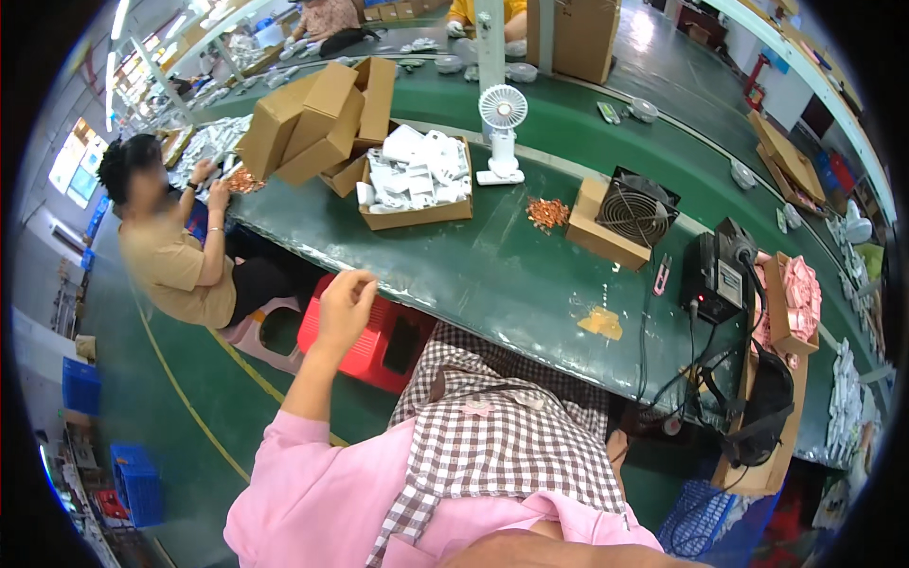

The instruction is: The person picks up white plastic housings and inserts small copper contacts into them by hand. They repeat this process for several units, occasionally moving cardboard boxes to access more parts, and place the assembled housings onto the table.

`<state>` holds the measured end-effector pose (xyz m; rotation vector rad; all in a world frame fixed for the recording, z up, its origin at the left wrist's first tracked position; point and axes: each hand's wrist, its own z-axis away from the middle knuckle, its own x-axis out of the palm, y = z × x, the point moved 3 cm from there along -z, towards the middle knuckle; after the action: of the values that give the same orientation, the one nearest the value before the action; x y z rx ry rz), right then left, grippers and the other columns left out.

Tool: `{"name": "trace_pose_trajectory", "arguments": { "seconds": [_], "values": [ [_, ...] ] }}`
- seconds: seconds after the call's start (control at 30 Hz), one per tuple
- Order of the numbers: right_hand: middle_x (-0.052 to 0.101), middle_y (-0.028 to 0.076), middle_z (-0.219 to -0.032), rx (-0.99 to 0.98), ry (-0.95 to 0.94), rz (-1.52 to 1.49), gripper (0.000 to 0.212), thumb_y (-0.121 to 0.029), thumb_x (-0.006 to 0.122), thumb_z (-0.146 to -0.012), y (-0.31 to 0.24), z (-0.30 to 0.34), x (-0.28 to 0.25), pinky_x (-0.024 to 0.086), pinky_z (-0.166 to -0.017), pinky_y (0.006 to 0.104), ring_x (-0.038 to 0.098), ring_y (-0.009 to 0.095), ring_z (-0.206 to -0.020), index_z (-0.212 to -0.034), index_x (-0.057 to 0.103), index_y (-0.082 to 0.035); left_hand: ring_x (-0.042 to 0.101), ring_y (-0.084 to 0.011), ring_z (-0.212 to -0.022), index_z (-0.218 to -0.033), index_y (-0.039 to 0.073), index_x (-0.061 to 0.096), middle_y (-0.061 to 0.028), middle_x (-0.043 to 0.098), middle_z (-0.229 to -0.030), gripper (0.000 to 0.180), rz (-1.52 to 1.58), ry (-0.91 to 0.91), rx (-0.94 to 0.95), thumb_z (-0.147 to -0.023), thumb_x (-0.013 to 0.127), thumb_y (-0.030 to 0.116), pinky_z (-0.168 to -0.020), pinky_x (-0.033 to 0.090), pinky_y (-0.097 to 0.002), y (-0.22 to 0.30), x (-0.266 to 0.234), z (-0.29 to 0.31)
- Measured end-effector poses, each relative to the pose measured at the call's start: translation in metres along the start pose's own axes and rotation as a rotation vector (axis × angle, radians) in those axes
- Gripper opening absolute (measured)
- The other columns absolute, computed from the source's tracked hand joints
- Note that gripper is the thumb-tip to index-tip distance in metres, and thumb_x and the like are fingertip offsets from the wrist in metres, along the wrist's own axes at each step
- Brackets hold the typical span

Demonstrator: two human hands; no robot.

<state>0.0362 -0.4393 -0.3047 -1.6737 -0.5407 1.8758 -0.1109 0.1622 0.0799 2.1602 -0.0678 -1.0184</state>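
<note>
My left hand (346,305) is raised beside the front edge of the green worktable (445,260), above a red plastic stool (327,327). Its fingers are loosely bent and a little apart, and I see nothing held in them. Bare skin of an arm (559,551) crosses the lower edge close to the camera; my right hand is out of view. Nearest on the table stands an open cardboard box (417,218) heaped with white plastic parts (417,166). Farther right lies a small pile of copper-coloured pieces (547,214).
A white fan (503,133) stands behind the pile. Right of it are a black fan (639,208) on a carton, pink-handled snips (662,276) and a black device (712,279) with cables. Empty cartons (317,118) lean at the back left. A seated co-worker (180,246) works at left.
</note>
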Motion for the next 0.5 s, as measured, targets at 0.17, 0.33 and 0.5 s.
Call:
{"name": "trace_pose_trajectory", "arguments": {
  "seconds": [0.17,0.33,0.5],
  "values": [
    [0.061,0.026,-0.112,-0.156,-0.311,0.378,0.037,-0.024,0.051,-0.091,-0.172,0.058,-0.093,0.05,-0.086,0.0492,0.061,0.042,-0.1,-0.12,0.057,-0.002,0.058,-0.0131,-0.066,-0.096,-0.001,0.064,-0.007,0.065,-0.082,0.012,0.158,-0.155,-0.16,-0.086,0.068,0.004,-0.06,0.047,-0.0264,-0.018,0.02,0.028],
    [0.066,0.021,-0.075,-0.421,-0.555,0.602,0.027,-0.028,0.056,-0.089,-0.293,0.062,-0.142,0.05,-0.067,0.0526,0.064,0.042,-0.074,-0.079,0.062,-0.005,0.061,-0.0142,-0.069,-0.099,-0.001,0.064,-0.0089,0.065,-0.086,0.015,0.159,-0.251,-0.125,-0.085,0.068,0.003,-0.061,0.049,-0.027,-0.006,0.038,0.027],
    [0.066,0.017,-0.078,-0.6,-0.505,0.059,0.022,-0.026,0.058,-0.09,-0.418,0.043,-0.132,0.05,-0.067,0.0478,0.064,0.039,-0.076,-0.089,0.064,-0.005,0.063,-0.0233,-0.077,-0.099,0.0,0.063,-0.0122,0.064,-0.092,0.016,0.125,-0.307,-0.025,-0.084,0.067,0.004,-0.063,0.051,-0.0308,0.014,0.063,-0.012]
  ]
}}
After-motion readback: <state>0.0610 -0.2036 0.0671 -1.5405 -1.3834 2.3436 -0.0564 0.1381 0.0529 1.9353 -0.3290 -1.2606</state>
